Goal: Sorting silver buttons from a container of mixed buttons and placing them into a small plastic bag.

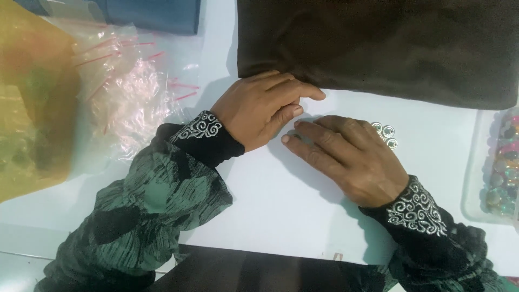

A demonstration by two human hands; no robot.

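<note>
Both hands rest flat on the white table (281, 216): the left hand (259, 111) lies with loosely curled fingers against the edge of one dark brown cloth (389, 48), the right hand (346, 157) spread palm-down just beside it, neither holding anything. Three small silver rings (385, 134) lie touching the right hand's far side. One pile of clear bags (130, 92) lies left; one tray of coloured beads (500, 167) sits right.

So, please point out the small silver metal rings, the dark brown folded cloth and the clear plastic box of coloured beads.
small silver metal rings (385, 134), head view, on the middle ring.
dark brown folded cloth (389, 48), head view, on its flat middle.
clear plastic box of coloured beads (474, 162), head view, on its left wall.
</note>
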